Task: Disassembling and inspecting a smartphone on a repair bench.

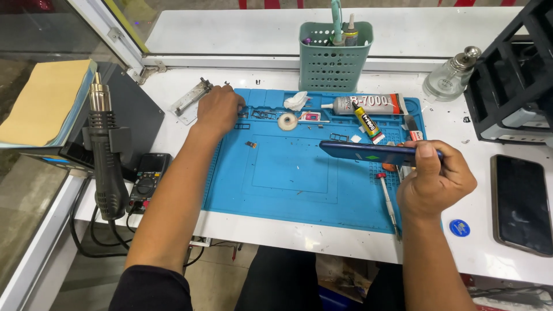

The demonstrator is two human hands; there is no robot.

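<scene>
Blue mat, dark blue phone, green basket

Single head-worn view — steeply down and forward, close over the blue work mat on a white bench.

Your right hand grips a phone with a glossy dark-blue shell, over a matt blue rubbery mat on the smooth white bench. Beside you stand a pale green plastic basket with holes, a clear glass bottle with a shiny metal top, and a bare metal strip.
</scene>
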